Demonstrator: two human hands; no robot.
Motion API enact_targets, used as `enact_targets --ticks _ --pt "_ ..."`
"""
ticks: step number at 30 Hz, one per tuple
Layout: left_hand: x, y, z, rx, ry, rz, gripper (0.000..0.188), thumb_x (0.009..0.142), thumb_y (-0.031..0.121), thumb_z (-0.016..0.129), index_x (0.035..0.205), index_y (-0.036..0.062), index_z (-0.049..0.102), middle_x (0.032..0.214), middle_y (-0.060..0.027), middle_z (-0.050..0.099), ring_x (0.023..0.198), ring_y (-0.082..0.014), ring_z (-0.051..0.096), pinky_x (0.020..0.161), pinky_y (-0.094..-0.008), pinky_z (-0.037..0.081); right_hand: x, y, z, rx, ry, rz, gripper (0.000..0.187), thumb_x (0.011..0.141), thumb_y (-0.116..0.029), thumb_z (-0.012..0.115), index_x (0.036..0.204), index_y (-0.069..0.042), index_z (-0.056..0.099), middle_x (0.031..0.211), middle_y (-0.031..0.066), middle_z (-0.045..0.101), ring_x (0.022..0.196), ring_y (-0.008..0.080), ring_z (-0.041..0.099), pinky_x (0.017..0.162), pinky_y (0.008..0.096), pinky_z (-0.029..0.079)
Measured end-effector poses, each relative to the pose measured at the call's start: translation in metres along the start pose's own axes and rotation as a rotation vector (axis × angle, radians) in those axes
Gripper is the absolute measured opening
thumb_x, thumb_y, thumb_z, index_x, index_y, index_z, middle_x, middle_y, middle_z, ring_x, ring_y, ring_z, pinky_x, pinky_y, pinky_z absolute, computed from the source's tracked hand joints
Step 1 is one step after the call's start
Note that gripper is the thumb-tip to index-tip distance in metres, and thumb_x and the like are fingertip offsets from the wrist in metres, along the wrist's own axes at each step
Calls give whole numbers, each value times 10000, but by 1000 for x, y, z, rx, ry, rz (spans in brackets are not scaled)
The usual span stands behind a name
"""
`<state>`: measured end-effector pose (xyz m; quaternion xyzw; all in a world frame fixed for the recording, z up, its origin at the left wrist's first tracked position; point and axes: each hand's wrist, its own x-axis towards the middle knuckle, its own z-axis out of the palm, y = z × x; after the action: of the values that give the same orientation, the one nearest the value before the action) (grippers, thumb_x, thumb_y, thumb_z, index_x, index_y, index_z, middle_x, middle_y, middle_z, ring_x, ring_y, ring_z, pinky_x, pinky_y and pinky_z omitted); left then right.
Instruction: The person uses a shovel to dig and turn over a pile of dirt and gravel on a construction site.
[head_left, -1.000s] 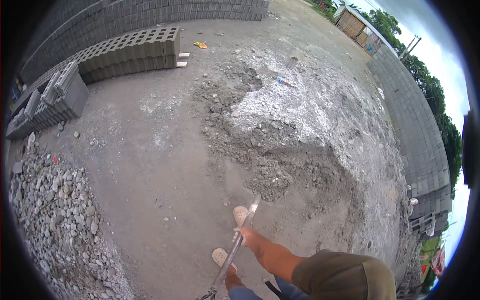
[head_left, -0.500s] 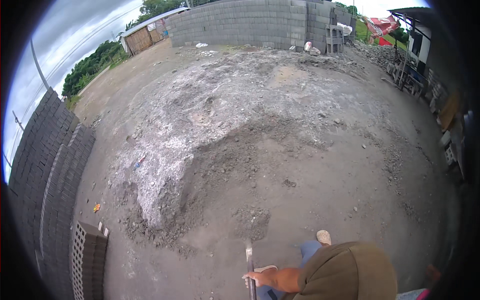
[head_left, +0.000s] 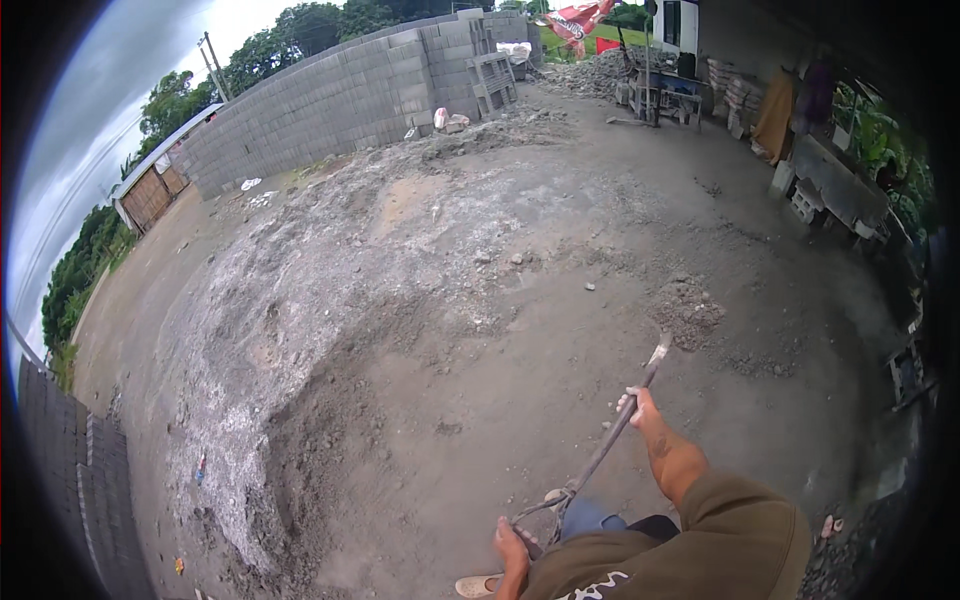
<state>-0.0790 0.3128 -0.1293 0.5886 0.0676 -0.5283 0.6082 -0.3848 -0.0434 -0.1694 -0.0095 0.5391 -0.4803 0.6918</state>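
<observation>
a shovel [head_left: 605, 445] slants over bare ground [head_left: 500, 440] to the right of the grey mound [head_left: 345, 285], its metal end pointing away from the person and farther from the mound than its grip. the right hand [head_left: 640, 405], also to the right of the mound, is closed around the shaft a little behind the metal end. the left hand [head_left: 513, 546], nearer the mound's close end, is curled around the grip at the back of the shovel, so neither hand is spread wide. a clump of loose rubble [head_left: 688, 312] sits at the shovel's tip, well to the right of the mound; i cannot tell how much of it lies on the blade.

one cream clog [head_left: 478, 586] shows below the left hand, to the right of the mound's near end. a small blue and red wrapper [head_left: 200, 468] lies on the mound's pale left flank. stacked grey blocks [head_left: 105, 500] stand left of the mound, and a long block wall [head_left: 330, 110] runs behind it. sacks [head_left: 738, 92] and a hanging brown cloth [head_left: 776, 118] are beyond it to the right.
</observation>
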Motion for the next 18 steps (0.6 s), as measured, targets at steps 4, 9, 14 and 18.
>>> enact_targets --ticks 4,9,14,18 --pt "-114 83 342 404 -735 154 520 944 519 582 1020 6 533 724 -55 612 605 -119 608 559 -288 482 -41 -222 -8 121 -9 -350 160 853 -244 652 854 -136 534 678 15 568 579 184 581 566 327 527" --pt "-215 148 417 534 -1006 423 754 895 652 536 1163 -50 479 878 -119 617 824 -212 599 757 -358 488 -118 -223 3 125 -194 -420 92 887 -194 600 871 -110 566 713 -1 583 651 158 615 646 294 570" --pt "-195 225 349 1330 -1256 667 644 854 577 597 1167 15 622 1127 -181 647 1016 -329 614 864 -446 483 -87 -82 25 -187 -127 7 91 881 -198 588 864 -110 568 725 5 576 659 164 603 635 300 550" --pt "-183 266 325 1803 -1149 837 532 823 522 617 1099 73 687 1121 -175 656 1013 -327 622 837 -450 484 -72 48 1 -416 12 308 92 876 -201 578 858 -111 570 735 9 571 666 169 593 626 305 533"
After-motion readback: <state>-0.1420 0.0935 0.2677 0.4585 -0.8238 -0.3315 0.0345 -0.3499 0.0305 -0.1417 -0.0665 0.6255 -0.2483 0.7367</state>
